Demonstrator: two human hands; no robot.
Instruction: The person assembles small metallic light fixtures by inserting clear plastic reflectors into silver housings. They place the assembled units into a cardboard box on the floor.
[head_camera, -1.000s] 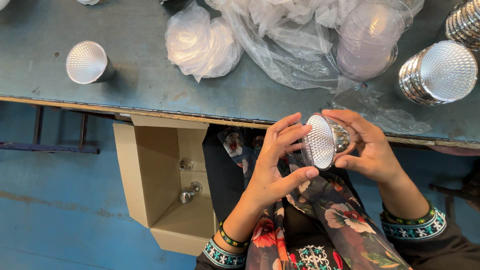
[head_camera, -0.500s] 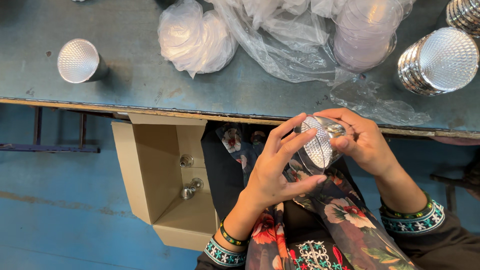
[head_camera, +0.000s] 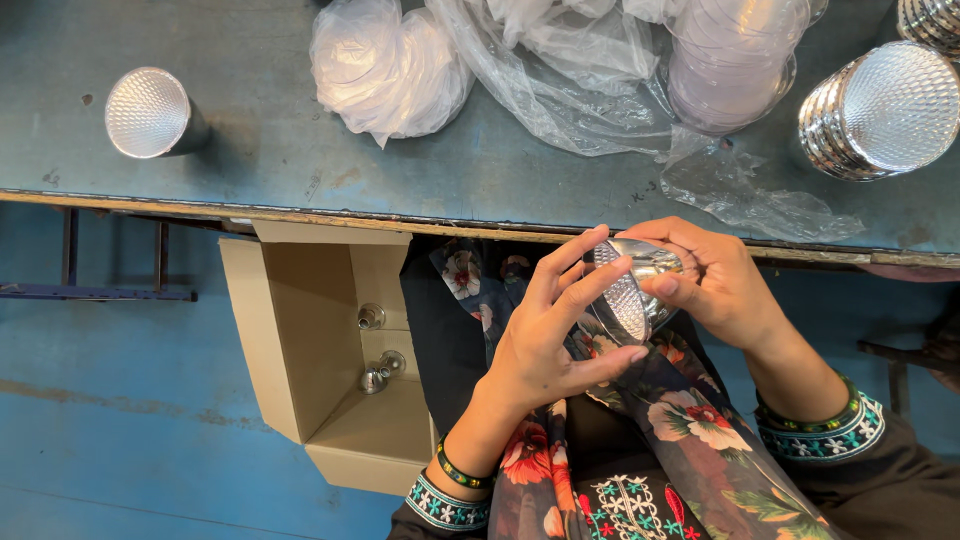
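Observation:
My right hand (head_camera: 715, 285) grips a shiny faceted silver reflector cup (head_camera: 632, 288) by its back, just below the table's front edge. My left hand (head_camera: 555, 335) rests its fingers over the cup's open mouth, pressing what looks like a thin clear disc against it. Both hands hover over my lap, which is covered by a floral cloth (head_camera: 690, 440).
On the blue table (head_camera: 250, 150) stand a lone reflector cup (head_camera: 148, 112), a stack of reflector cups (head_camera: 880, 110), a stack of clear discs (head_camera: 730, 60) and crumpled plastic bags (head_camera: 390, 65). An open cardboard box (head_camera: 320, 350) below holds a few small reflectors (head_camera: 378, 372).
The reflector cup has turned in my hands, its mouth now tilted more edge-on toward my left fingers, which have spread further across it. The camera has shifted slightly.

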